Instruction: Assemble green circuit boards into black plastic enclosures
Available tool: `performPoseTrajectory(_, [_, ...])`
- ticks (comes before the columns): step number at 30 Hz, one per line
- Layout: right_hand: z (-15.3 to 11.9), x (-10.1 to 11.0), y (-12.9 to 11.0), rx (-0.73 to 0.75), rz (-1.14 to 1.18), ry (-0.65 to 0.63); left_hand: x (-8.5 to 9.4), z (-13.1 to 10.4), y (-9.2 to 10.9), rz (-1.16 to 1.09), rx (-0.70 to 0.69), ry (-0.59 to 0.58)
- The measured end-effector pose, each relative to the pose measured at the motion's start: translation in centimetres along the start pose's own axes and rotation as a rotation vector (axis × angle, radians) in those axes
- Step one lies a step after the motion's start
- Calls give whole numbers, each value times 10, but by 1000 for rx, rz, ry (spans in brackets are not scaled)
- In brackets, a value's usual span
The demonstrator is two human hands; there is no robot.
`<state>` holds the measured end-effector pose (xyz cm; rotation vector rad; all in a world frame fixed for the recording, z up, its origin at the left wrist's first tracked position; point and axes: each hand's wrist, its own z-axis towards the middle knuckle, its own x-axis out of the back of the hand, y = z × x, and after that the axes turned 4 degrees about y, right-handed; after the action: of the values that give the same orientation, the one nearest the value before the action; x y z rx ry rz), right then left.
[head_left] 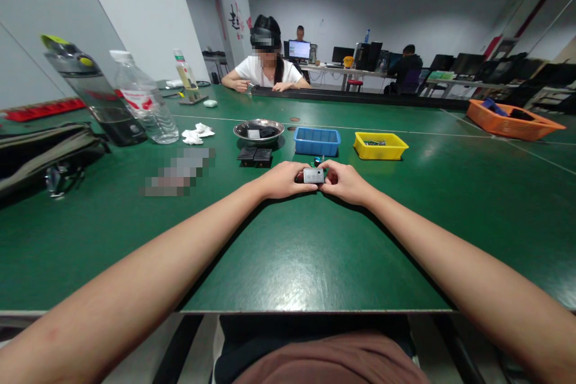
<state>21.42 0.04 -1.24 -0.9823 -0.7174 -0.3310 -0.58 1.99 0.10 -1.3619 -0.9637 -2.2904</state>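
Note:
Both of my hands meet over the green table (292,240), holding a small grey rectangular casing (314,176) with a dark round spot on its face. My left hand (285,180) grips its left end between thumb and fingers. At the right end, the fingers of my right hand (344,182) close on the same casing. Just behind it lie small green and blue pieces (318,161), partly hidden by my fingers. Two black square cases (255,157) sit side by side beyond my left hand.
Behind my hands stand a steel bowl (258,141) with dark parts, a blue bin (317,141) and a yellow bin (381,146) holding circuit boards. Bottles (146,102) and a bag (40,153) are at left, an orange basket (513,121) at right. A person (265,66) sits opposite.

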Motion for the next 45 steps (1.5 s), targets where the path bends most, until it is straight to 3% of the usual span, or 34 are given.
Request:
performPoseTrajectory(30, [-1,1,-5,-2,-23,3,3,0,4,38,53,-28])
performPoseTrajectory(45, [-2,2,-4,16,-11,0,0,-1,3,-45,2,33])
